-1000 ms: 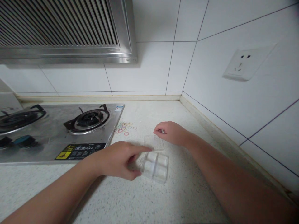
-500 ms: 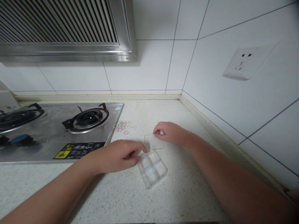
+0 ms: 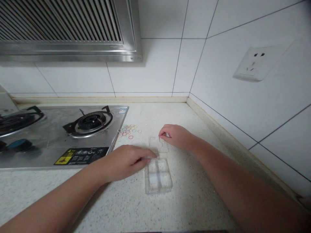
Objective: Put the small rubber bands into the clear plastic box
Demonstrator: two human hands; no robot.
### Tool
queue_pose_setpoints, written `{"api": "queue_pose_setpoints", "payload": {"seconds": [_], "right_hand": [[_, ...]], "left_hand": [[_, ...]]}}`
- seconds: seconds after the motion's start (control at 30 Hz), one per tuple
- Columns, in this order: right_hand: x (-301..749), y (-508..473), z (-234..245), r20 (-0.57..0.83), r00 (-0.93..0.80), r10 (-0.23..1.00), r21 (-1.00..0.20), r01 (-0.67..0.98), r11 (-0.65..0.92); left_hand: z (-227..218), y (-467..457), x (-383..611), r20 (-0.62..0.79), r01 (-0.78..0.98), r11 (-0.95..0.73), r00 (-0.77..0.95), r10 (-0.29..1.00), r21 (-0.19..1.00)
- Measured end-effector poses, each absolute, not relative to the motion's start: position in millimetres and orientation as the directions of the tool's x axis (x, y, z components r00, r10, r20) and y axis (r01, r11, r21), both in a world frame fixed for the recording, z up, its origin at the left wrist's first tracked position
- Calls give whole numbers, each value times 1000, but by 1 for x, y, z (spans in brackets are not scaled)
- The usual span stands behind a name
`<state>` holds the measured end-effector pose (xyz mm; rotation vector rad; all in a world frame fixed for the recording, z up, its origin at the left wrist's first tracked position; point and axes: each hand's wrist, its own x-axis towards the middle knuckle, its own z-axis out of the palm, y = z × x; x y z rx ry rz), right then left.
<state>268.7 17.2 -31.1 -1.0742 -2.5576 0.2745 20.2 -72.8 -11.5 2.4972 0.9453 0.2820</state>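
Lying flat, clear divided box [image 3: 159,177], far edge at left hand [image 3: 130,161].

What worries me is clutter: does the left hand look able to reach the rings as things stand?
Probably yes: the rings lie loose on the counter beyond the left hand, with nothing seen between; it would likely have to leave the box first.

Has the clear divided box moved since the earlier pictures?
Yes, the box has turned: its near edge, slanted before, now nearly parallels the stove's front edge.
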Motion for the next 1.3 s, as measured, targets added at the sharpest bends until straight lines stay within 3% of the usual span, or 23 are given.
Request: {"api": "queue_pose_setpoints", "payload": {"seconds": [0.33, 0.6, 0.87, 1.03, 1.13, 1.3], "right_hand": [[267, 15, -27, 346, -614, 709, -376, 602, 705], [264, 14, -31, 381, -530, 757, -550, 528, 647], [264, 17, -44, 231, -536, 812, -770, 410, 489], [260, 7, -37, 32, -580, 814, -858, 402, 320], [256, 3, -36, -42, -578, 815, -789, 520, 328], [256, 5, -37, 67, -595, 801, -594, 622, 511]], "left_hand": [[-15, -58, 10, 23, 788, -466, 500, 866, 403], [-22, -54, 13, 30, 753, -402, 454, 891, 521], [-30, -50, 11, 78, 669, -353, 405, 911, 654], [-29, -50, 12, 72, 704, -371, 415, 907, 606], [-29, -52, 13, 51, 732, -373, 421, 905, 570], [-27, -56, 13, 52, 770, -373, 407, 912, 517]]}}
